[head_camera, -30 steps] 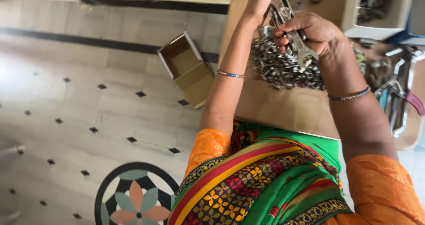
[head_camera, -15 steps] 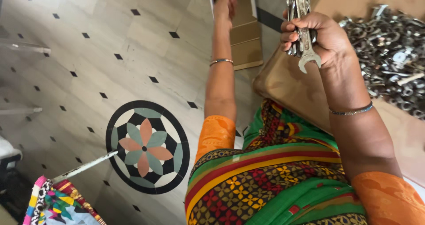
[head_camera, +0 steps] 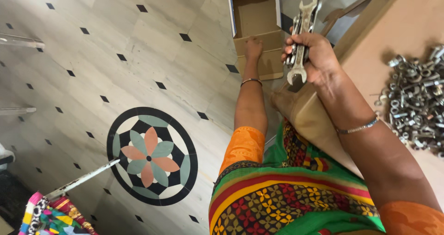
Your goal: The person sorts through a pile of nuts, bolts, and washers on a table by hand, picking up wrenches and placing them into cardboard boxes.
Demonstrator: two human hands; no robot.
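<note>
My right hand (head_camera: 311, 59) is clenched round a bundle of steel spanners (head_camera: 300, 40), their open ends sticking out above and below my fist, held up over the near left corner of the brown table (head_camera: 393, 36). My left hand (head_camera: 253, 46) reaches down to the open cardboard box (head_camera: 256, 17) on the floor, fingers resting on its front flap; whether they grip the flap or only touch it I cannot tell.

Half a second ago that left hand was higher and farther, over the box's inside; now it sits at the near flap, and the whole box shows. The spanners have moved left with my fist, away from the pile of nuts and bolts (head_camera: 414, 105), which now lies well apart on the right of the table.

Around me: pale floor tiles with small black diamonds, a round flower medallion (head_camera: 150, 155) to the left, a white rod (head_camera: 83, 179) lying across its edge, and a patterned cloth (head_camera: 51, 216) in the near left corner. My forearm crosses in front of the table's edge.
</note>
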